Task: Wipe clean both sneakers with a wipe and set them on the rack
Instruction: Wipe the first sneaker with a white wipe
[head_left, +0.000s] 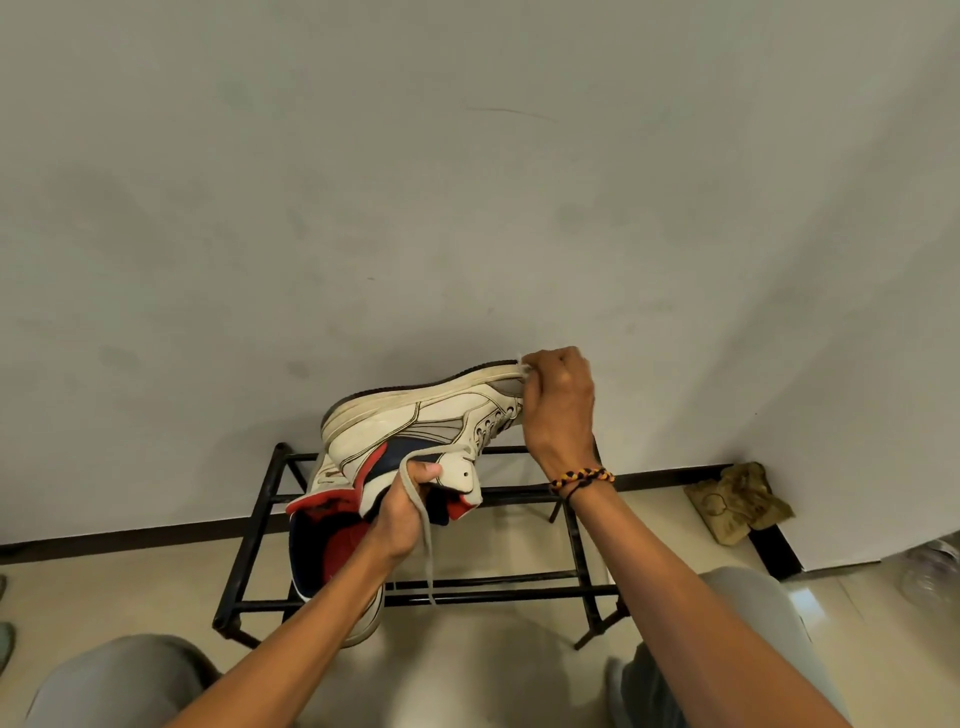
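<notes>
White leather sneaker (415, 421) is held up sideways above the black rack (519, 590), left hand (400, 512) clamped on its collar and lace. Right hand (558, 400) pinches a wipe (523, 365) at the toe, fingers together, wiping. Next, I'd guess, comes racking it beside the other sneaker (332, 571).

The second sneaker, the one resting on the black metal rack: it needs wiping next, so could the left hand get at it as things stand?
Probably not yet. The left hand grips the collar of the raised white, navy and red sneaker, with its grey lace draped over it. The second sneaker on the black metal rack lies just beneath, otherwise unobstructed.
</notes>
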